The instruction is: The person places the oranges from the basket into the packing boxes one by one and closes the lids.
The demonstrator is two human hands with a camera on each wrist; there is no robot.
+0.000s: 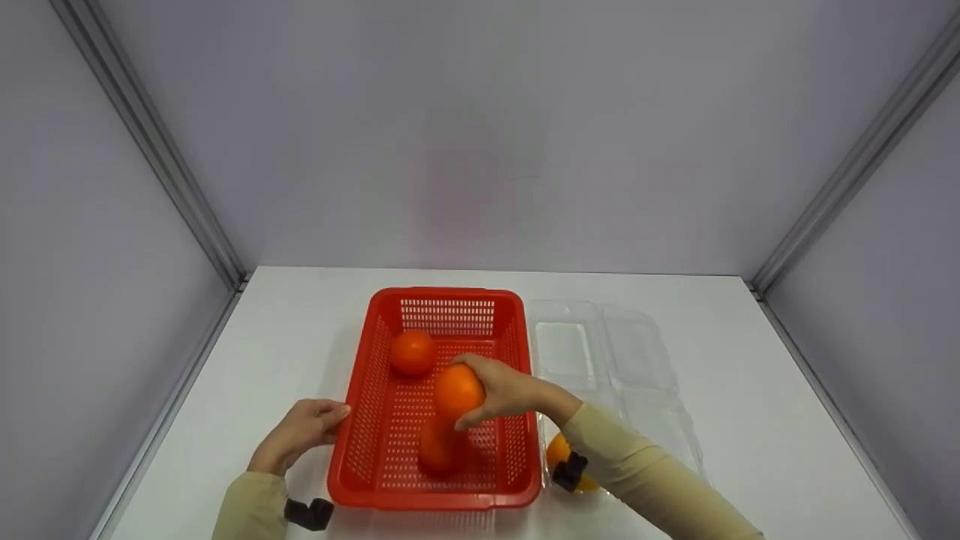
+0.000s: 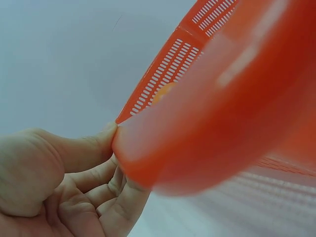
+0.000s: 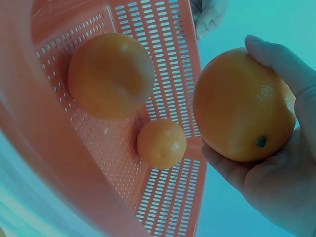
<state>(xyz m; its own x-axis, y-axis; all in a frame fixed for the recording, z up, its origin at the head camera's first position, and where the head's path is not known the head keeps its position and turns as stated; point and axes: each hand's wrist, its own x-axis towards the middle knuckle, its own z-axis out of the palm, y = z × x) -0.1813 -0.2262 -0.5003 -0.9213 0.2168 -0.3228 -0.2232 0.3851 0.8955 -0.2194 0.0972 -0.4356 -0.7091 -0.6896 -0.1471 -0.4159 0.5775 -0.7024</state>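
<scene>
My left hand (image 1: 300, 427) pinches the left rim of a red perforated plastic basket (image 1: 435, 499) between thumb and fingers; the rim looks blurred in the left wrist view. In my right hand (image 1: 514, 388) is an orange (image 1: 458, 391), gripped between thumb and fingers above the basket. Its green stem end (image 3: 261, 142) shows in the right wrist view. Two other oranges lie inside the basket: one toward the back left (image 1: 412, 352), the other near the front (image 1: 441, 451), partly covered by the held orange.
Right of the basket lie clear plastic clamshell containers (image 1: 600, 316), spread open on the white table (image 1: 757, 420). Oranges (image 1: 557, 450) sit in the near part, mostly hidden by my right forearm. Grey panels (image 1: 480, 135) enclose the table at the back and sides.
</scene>
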